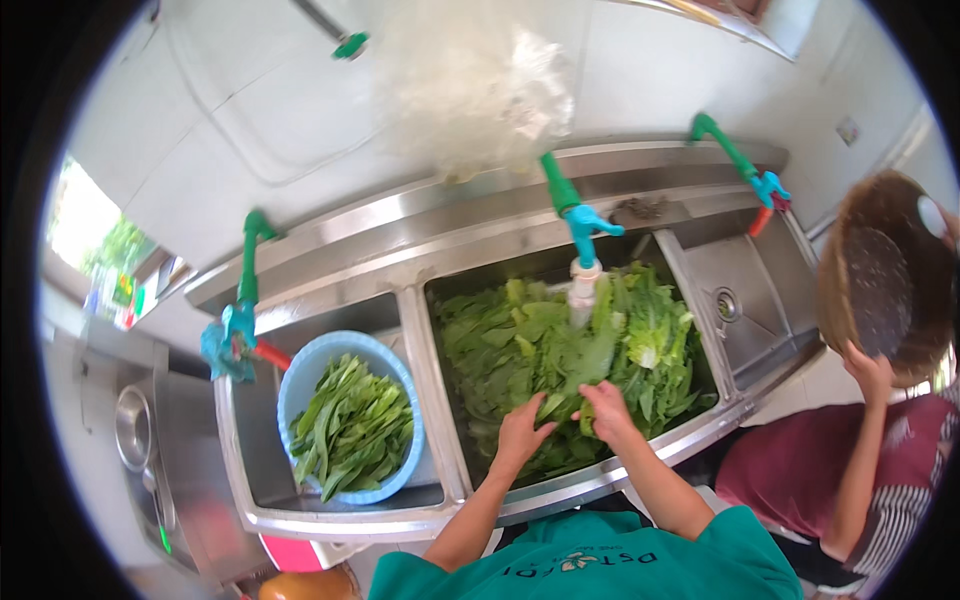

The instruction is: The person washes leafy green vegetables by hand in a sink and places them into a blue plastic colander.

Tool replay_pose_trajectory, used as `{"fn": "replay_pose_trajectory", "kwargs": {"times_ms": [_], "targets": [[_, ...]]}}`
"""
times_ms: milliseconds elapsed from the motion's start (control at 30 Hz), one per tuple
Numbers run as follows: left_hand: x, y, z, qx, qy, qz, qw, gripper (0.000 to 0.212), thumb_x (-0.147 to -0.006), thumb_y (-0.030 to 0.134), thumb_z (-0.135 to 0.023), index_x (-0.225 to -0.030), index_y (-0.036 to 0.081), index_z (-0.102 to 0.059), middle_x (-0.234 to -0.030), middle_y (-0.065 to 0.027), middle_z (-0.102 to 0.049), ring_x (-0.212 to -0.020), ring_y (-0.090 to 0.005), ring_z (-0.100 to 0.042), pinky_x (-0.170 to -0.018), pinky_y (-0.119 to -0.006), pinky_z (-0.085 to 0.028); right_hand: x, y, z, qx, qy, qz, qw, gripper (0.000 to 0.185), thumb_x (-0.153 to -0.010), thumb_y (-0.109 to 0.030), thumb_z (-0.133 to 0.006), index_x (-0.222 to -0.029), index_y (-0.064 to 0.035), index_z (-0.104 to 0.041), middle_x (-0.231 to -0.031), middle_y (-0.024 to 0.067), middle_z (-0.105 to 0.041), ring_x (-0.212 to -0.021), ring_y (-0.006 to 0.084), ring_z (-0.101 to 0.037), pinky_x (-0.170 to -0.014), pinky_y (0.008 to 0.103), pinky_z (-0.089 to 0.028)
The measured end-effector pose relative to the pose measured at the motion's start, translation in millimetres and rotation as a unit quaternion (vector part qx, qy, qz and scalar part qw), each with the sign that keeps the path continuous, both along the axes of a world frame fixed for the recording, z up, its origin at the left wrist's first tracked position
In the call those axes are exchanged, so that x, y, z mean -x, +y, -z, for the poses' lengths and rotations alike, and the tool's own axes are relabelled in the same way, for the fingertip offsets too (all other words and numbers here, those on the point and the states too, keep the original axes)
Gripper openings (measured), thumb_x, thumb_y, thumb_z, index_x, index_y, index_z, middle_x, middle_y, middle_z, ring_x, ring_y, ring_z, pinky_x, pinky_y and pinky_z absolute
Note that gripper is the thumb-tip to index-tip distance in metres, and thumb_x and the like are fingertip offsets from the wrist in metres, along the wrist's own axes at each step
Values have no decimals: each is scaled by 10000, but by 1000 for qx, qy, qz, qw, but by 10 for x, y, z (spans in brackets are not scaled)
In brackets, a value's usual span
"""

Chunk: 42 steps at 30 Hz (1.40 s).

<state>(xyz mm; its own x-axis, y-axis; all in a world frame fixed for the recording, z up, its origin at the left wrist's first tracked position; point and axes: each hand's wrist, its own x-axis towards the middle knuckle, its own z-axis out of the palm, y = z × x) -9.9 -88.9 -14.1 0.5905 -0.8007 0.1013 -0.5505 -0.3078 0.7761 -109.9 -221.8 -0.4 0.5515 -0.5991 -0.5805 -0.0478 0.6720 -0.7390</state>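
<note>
Leafy green lettuce (525, 330) fills the middle basin of a stainless steel sink, lying in water. My left hand (521, 431) is at the front part of the leaves, its thumb and fingers spread beside a leaf; whether it grips that leaf is unclear. To its right, my right hand (609, 416) pinches a green leaf (588, 420) between thumb and fingers. Over the basin hangs a blue tap (589, 229) with a pale spout (583, 281) pointing down into the greens. A paler lettuce head (649, 349) lies at the right of the pile.
In the left basin stands a blue plastic basin (345, 341) holding long green leaves (352, 427). Other taps rise over the left (238, 326) and right (766, 187) basins. A clear plastic bag (480, 90) hangs on the wall. At right, a person (810, 472) holds a brown basket (844, 300).
</note>
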Motion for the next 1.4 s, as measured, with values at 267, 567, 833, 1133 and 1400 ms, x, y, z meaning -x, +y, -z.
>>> {"fn": "replay_pose_trajectory", "kwargs": {"times_ms": [267,567,833,1133,1400], "targets": [[-124,54,169,-10,504,-170,847,334,-841,281,-428,-827,-40,-519,-601,-137,-545,-517,-281,-528,-468,-364,-416,-80,-51,-341,49,-130,91,986,130,-800,-96,-465,-904,-17,-473,-834,62,-534,-642,145,-516,-451,271,-447],[-479,-230,594,130,765,-343,529,294,-839,246,-448,-988,-7,-450,-881,-153,-528,-822,-276,-508,-669,-414,-428,45,384,-302,17,-101,-39,994,166,-810,-90,-460,-955,-9,-471,-910,89,-541,-691,176,-540,-530,280,-466],[-518,-121,34,117,545,-410,722,248,-789,75,-446,-1016,-26,-448,-913,-95,-512,-779,-204,-496,-660,-365,-390,321,78,22,15,-10,-35,999,205,-823,-90,-444,-971,51,-444,-949,135,-512,-788,248,-550,-628,358,-509],[-574,-13,-327,238,307,-259,884,276,-791,40,-438,-1057,-23,-472,-869,-40,-521,-732,-128,-464,-672,-246,-365,288,-89,-328,241,-24,6,970,280,-841,-91,-393,-1081,52,-395,-874,140,-541,-752,178,-541,-640,273,-473],[99,-177,-205,147,81,11,986,362,-694,74,-567,-1043,15,-494,-898,-93,-540,-866,-168,-498,-744,-294,-386,-344,264,-87,75,-95,34,992,226,-864,-118,-371,-1018,27,-451,-905,110,-556,-799,167,-528,-739,260,-415]]}}
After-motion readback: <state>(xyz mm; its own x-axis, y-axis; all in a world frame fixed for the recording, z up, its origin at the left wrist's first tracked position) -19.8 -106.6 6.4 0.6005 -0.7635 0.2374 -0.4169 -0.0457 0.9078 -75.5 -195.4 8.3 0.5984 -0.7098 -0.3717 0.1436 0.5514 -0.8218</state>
